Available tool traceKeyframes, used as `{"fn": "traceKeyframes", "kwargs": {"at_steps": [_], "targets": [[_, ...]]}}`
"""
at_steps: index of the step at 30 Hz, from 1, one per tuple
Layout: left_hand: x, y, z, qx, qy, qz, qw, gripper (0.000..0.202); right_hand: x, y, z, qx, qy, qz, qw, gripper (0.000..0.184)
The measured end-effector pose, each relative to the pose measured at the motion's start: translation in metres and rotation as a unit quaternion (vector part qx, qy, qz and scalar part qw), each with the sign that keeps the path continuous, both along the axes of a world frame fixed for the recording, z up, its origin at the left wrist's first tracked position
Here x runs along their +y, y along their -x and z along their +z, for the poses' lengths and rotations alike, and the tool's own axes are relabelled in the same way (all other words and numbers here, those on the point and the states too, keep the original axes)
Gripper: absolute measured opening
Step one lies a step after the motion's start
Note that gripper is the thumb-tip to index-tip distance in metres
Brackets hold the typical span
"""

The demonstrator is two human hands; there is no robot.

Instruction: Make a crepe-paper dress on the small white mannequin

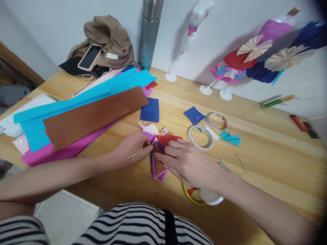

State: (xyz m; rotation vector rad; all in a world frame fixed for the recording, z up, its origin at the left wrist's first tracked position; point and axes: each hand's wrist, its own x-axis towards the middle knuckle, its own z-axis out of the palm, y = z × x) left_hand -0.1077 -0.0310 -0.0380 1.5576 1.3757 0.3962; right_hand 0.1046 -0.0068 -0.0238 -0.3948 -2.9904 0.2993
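Note:
In front of my striped shirt, both hands meet over a small bundle of coloured crepe paper (158,166), with brown, magenta, red, blue and purple layers. My left hand (134,148) pinches its purple edge between thumb and forefinger. Fingers of my right hand (190,161) are closed over the red and brown paper, partly hiding it. A twisted white piece (150,128) sticks out at the bundle's far end. Just beyond lies a dark blue paper square (150,109). A yellow tape ring (187,194) and a white round disc (211,197) sit under my right wrist.
Brown (97,117), cyan (35,131) and magenta sheets cover the left side. Two tape rolls (189,137), a second blue piece (193,115) and cyan scraps lie right. Along the wall stand a thermos (149,41), paper figures (240,61), a cap with a phone (90,57), and a cutter (277,101).

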Motion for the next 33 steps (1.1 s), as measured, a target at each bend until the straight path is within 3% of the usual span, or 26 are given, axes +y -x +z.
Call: {"fn": "traceKeyframes", "kwargs": {"at_steps": [6,15,18,21,26,33], "targets": [[0.004,-0.001,-0.005,0.045,-0.072,-0.058,0.995,0.027,0.002,0.0,-0.002,0.01,-0.042,-0.016,0.999,0.026],[0.003,0.001,-0.003,0.013,-0.07,-0.061,0.996,0.029,0.003,0.005,0.003,0.029,-0.065,-0.029,0.997,0.028],[0.0,0.004,-0.007,-0.001,-0.056,-0.053,0.997,0.033,0.011,0.001,0.01,0.103,-0.007,-0.065,0.993,0.026],[-0.002,0.005,-0.007,-0.005,-0.052,-0.015,0.999,0.035,0.027,-0.006,0.012,0.156,0.055,-0.161,0.973,0.021],[0.002,0.0,-0.001,-0.011,-0.051,0.048,0.998,0.022,0.048,-0.012,-0.005,0.095,0.204,-0.261,0.939,0.02],[0.009,-0.003,-0.009,-0.052,-0.046,0.036,0.997,0.016,0.043,-0.01,-0.018,0.121,0.308,-0.318,0.889,0.019]]}}
